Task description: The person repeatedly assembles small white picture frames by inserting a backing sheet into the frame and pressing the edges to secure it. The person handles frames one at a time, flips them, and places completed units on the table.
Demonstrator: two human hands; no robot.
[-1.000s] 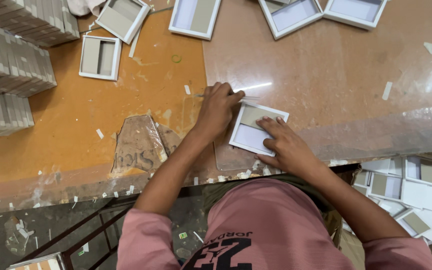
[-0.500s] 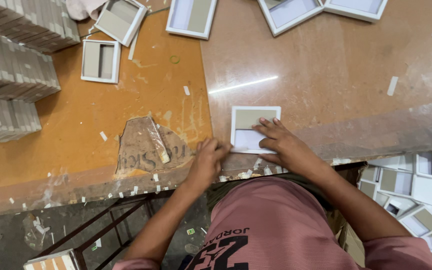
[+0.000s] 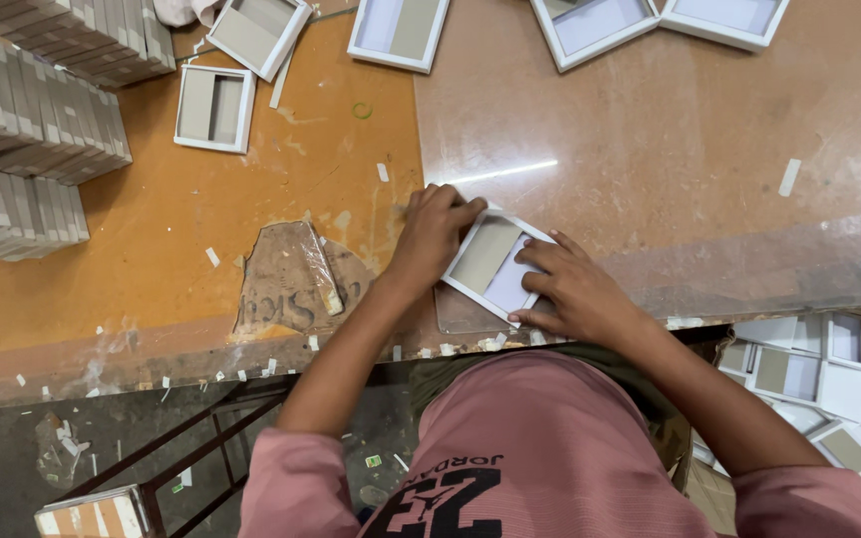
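at the table's near edge (image 3: 749, 269), left hand (image 3: 433, 231) curled on the top corner & right hand (image 3: 575, 291) spread flat w/ fingers on a small white tray (image 3: 495, 267) w/ grey insert, likely light, stiff card, best held by its rims.

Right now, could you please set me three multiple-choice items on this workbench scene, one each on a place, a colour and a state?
1. Where does the small white tray lie?
A. at the table's near edge
B. on the floor
C. on the stacks

2. What colour is the table's left part?
A. green
B. orange
C. black

3. How is the tray held?
A. lifted high
B. untouched
C. pressed by both hands

Answers: 1 A, it sits by the near edge; 2 B, orange surface; 3 C, left hand and right hand rest on it.
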